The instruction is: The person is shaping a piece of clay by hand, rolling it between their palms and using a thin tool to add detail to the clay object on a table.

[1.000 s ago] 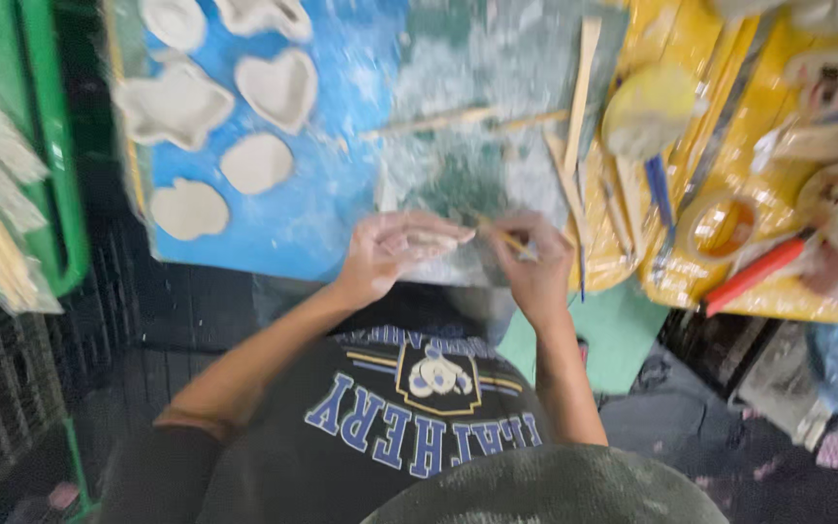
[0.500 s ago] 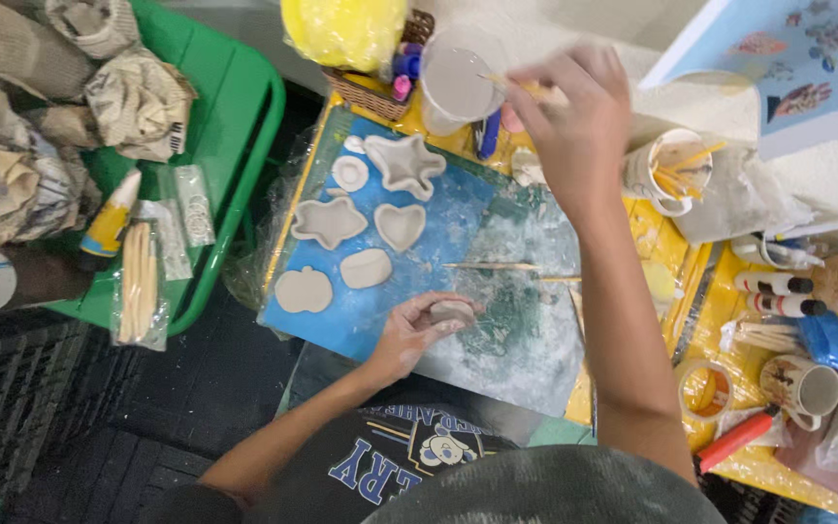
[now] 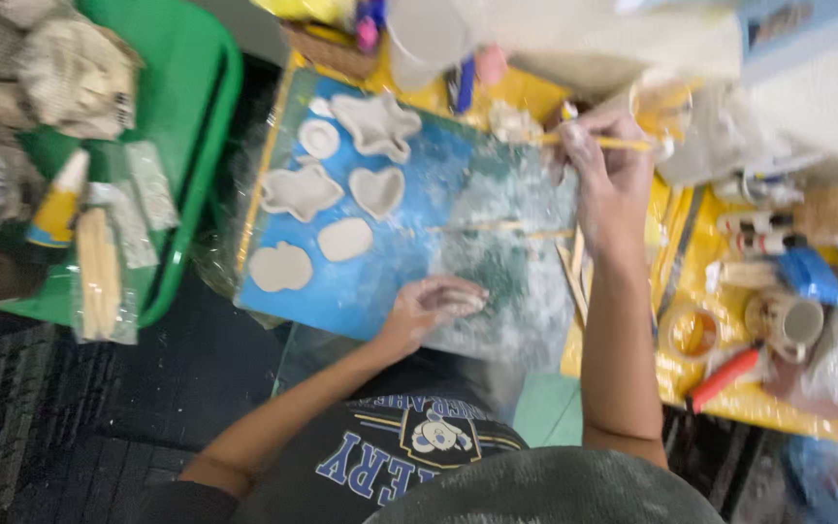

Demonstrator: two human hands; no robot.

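Clay-dusted, your right hand [image 3: 613, 184] pinches a thin yellow-handled wooden tool [image 3: 598, 143], fingers closed tight round it, at the far edge of the blue, white-smeared work board [image 3: 419, 262]. Your left hand [image 3: 429, 309] curls loosely over a small piece of pale clay [image 3: 466, 301] on the board's near edge. Six flat pale clay cut-outs [image 3: 345, 239] lie on the board, left of both hands, well apart from the tool.

The left hand [image 3: 431, 309] lies low at about six o'clock, fingers curled inward and pointing toward three o'clock, forearm trailing to seven. The right hand [image 3: 605, 173] is stretched out toward one o'clock, fingers pinched together, forearm running straight down to six.
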